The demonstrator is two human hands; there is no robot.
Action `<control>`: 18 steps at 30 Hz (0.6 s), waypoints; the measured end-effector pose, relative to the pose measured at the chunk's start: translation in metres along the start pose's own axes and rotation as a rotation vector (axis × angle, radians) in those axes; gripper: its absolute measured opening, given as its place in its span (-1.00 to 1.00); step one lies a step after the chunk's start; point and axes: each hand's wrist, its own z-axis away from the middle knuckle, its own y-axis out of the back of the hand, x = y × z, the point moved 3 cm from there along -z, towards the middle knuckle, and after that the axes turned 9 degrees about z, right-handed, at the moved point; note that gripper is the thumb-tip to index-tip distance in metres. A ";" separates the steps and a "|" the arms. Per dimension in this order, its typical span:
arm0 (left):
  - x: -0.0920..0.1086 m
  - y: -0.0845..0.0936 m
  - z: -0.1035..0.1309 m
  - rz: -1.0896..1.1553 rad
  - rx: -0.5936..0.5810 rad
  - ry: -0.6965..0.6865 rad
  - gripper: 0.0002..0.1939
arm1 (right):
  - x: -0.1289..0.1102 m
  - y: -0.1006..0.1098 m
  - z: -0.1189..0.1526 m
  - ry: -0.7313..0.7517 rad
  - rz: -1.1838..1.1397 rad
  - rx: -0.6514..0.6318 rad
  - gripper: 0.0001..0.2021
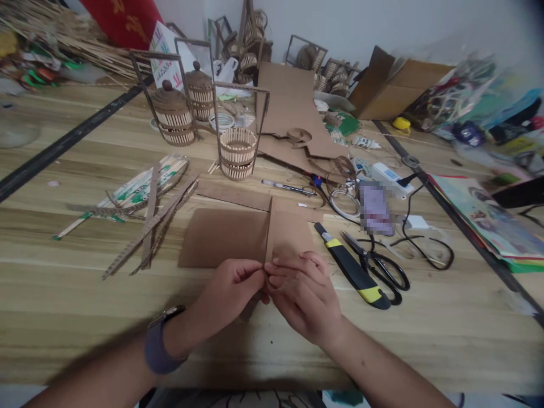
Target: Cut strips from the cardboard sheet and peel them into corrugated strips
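Observation:
My left hand (240, 289), with a watch on its wrist, and my right hand (300, 292) meet over the near edge of the cardboard. Their fingers are pinched together on a small brown piece, mostly hidden between them. Beneath and beyond the hands lie a flat cardboard sheet (225, 238) and another cardboard piece (289, 229) with a raised edge. A yellow and black utility knife (355, 272) and black-handled scissors (380, 269) rest to the right of my right hand. Corrugated cardboard strips (148, 226) lie crossed on the left.
Behind the cardboard stands a small open bucket (238, 153) with a tall handle, near two lidded buckets (172, 116). A pen (289, 187), tape rolls (345, 204), a blurred phone (376, 208) and cables lie at the right. An open box (395, 85) stands at the back.

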 end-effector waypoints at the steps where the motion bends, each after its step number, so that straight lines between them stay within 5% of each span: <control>1: 0.000 0.001 0.000 -0.002 0.020 0.004 -0.71 | -0.001 -0.001 0.001 0.011 0.009 -0.005 -0.84; 5: 0.004 0.000 0.001 -0.045 0.056 0.006 -0.70 | 0.000 0.000 0.000 -0.043 -0.051 0.005 -0.82; 13: 0.009 0.002 0.008 -0.256 0.027 -0.054 -0.64 | 0.009 -0.004 0.002 -0.540 -0.554 -0.027 -0.87; 18: 0.010 0.004 0.010 -0.312 0.002 -0.120 -0.62 | 0.010 -0.011 0.005 -0.728 -0.900 -0.013 -0.87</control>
